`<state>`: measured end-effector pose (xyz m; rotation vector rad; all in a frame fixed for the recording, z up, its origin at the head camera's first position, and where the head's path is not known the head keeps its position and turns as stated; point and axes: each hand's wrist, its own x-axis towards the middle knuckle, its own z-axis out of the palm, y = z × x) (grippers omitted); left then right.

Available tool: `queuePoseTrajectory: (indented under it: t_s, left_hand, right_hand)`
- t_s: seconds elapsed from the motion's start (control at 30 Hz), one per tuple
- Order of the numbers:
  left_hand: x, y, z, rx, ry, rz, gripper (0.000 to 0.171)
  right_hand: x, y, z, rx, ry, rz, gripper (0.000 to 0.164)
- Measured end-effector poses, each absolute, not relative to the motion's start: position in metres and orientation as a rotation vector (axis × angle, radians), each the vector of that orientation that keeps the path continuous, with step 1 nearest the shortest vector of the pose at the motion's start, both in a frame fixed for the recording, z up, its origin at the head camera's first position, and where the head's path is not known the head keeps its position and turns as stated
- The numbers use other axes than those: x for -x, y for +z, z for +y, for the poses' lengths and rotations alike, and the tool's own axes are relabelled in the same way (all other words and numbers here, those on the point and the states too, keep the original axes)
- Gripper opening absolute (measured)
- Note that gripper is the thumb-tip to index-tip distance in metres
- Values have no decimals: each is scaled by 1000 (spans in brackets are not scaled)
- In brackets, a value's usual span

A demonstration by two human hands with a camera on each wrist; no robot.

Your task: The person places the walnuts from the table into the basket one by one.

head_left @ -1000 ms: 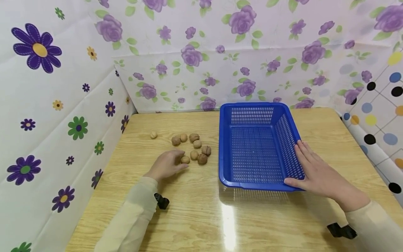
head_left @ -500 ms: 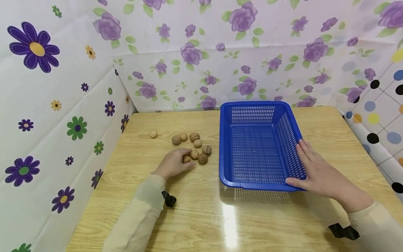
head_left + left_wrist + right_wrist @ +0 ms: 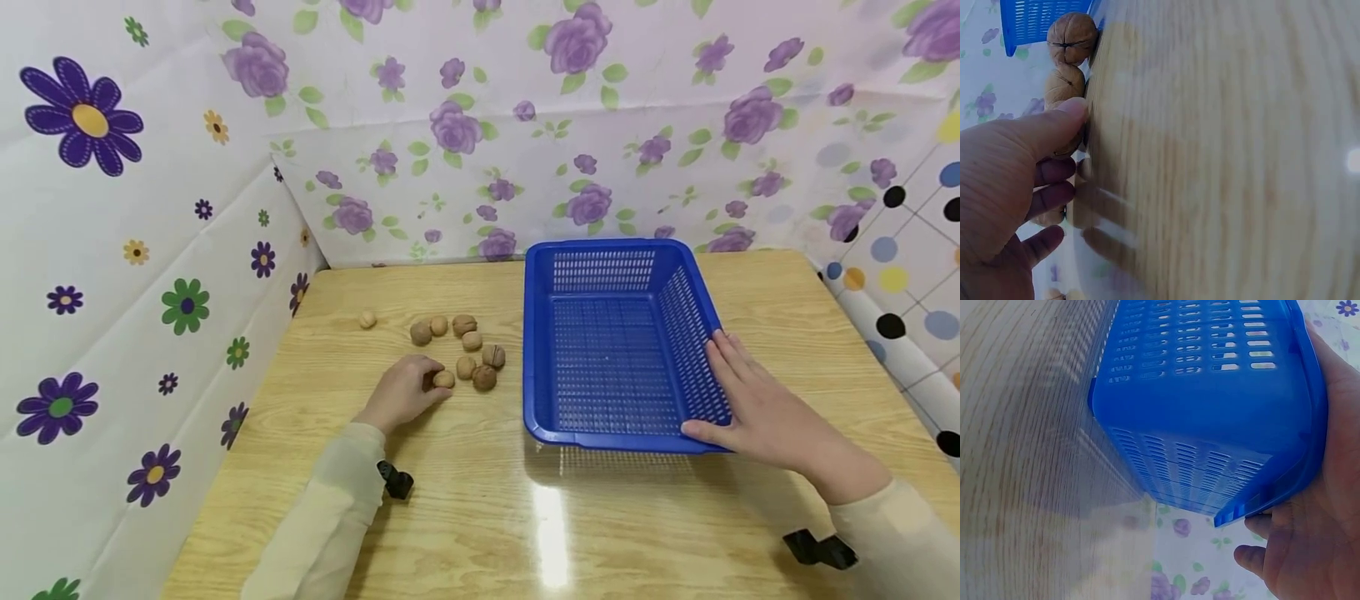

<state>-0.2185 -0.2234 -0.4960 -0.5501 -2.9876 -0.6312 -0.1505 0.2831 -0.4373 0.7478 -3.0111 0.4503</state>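
On a wood-grain table [image 3: 450,517], we see a person's left hand [image 3: 403,390] at left of centre, its grip clamped on one light brown walnut [image 3: 444,379] between thumb and fingers. Just beyond and to its right, seven more walnuts [image 3: 484,378] lie in a loose curved cluster, some touching. A single pale walnut [image 3: 367,319] sits apart, farther left and toward the far edge.

Right of the cluster stands a blue plastic basket [image 3: 558,440], rectangular and open-topped; looking in, we see its slotted floor and perforated walls. The right hand [image 3: 776,421] has its grip closed around the basket's near right corner, thumb on the near rim and fingers along the right rim.

The left wrist camera adds what the head view hides: the underside of the left hand, with the lower fingers loosely bent, the thumb tip covering part of a walnut, and two walnuts lined up toward the basket. We cannot tell there whether the pinched walnut touches the table. The right wrist camera shows the basket's outer walls, with rows of slots, and fingertips below its rim.

Behind the table hangs a white cloth [image 3: 525,150] with purple roses.
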Motion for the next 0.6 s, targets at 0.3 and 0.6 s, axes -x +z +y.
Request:
queuePoseTrajectory:
  t_s: [0.3,0.6]
  left_hand:
    - [210,-446,-185,727,-677,-2810,44]
    - [210,-388,-128,1046,-653,-2618,39]
  right_hand:
    - [150,-437,284,-783,417,-2985,112]
    - [151,-437,284,-791,412,-2986,111]
